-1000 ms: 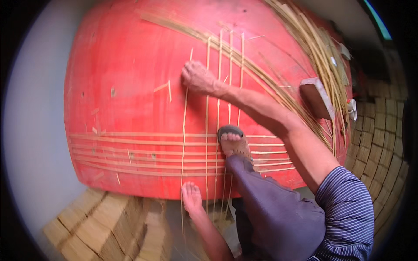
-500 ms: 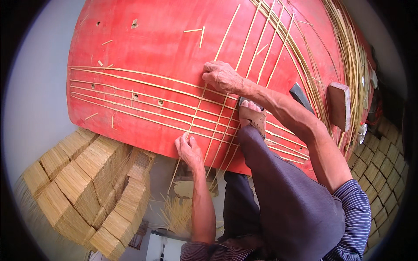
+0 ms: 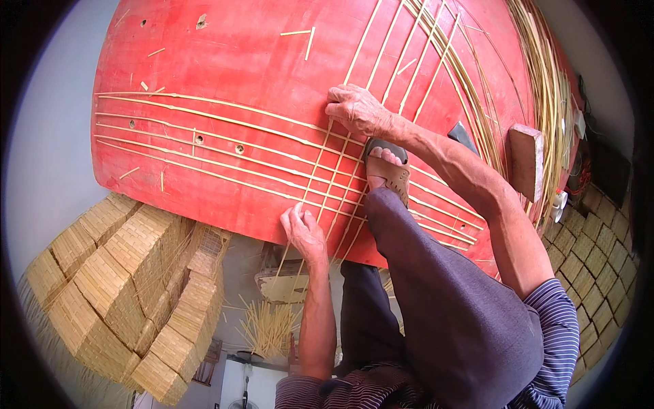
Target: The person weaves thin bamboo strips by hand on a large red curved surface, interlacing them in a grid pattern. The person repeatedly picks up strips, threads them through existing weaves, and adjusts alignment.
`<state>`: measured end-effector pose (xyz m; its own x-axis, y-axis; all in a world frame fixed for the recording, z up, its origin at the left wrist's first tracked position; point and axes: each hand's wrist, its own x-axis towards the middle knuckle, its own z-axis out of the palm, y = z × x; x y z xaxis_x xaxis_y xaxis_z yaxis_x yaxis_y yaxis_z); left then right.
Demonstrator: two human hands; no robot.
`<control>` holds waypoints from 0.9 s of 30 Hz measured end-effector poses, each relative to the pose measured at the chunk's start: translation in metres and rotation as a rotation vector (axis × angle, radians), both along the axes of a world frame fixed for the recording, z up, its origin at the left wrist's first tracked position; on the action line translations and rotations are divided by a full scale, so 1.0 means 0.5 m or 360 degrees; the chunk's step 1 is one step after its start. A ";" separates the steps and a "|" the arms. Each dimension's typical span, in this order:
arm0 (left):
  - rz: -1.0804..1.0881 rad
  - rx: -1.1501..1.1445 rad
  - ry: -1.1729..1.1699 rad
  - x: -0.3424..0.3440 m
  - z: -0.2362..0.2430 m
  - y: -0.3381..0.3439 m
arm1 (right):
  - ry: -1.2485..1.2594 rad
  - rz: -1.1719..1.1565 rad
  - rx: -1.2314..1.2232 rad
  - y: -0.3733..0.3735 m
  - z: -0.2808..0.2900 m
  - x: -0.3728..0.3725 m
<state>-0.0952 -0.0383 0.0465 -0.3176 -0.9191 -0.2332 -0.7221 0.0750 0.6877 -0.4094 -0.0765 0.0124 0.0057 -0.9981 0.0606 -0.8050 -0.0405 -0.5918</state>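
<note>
A thin bamboo strip [image 3: 364, 44] crosses several long bamboo strips [image 3: 178, 95] laid over a red board [image 3: 252, 61]. My right hand [image 3: 359, 110] is closed on the crossing strip just beyond the long ones, fingers curled. Close to the board's near edge, my left hand [image 3: 304, 235] pinches the same strip with thumb and forefinger. More cross strips lie to the right of it, running away from me. My sandalled foot [image 3: 390, 178] presses on the lattice right of my hands, hiding some crossings.
Right of my forearm lie a dark wedge-like piece [image 3: 462, 136] and a reddish-brown block [image 3: 526, 163]. A bundle of long strips [image 3: 541, 75] curves along the right side. Stacked bamboo bundles [image 3: 129, 273] stand lower left, others [image 3: 599, 252] at right. Loose strips [image 3: 266, 327] lie below the board.
The view has shifted a little, so the board sits further left. Both hands appear slightly further right, keeping their grip on the strip. My forearm now covers more of the dark piece.
</note>
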 end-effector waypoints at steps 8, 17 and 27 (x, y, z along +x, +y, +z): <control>-0.0026 0.0013 -0.0086 0.008 -0.011 0.000 | 0.0068 0.0032 -0.0144 -0.001 -0.011 0.000; -0.0111 0.0045 -0.0161 -0.004 -0.013 0.017 | 0.0050 0.0149 -0.0157 0.015 -0.022 -0.030; 0.0004 0.0133 -0.0047 0.026 -0.022 -0.012 | 0.0740 -0.1000 -0.0466 0.291 -0.035 -0.405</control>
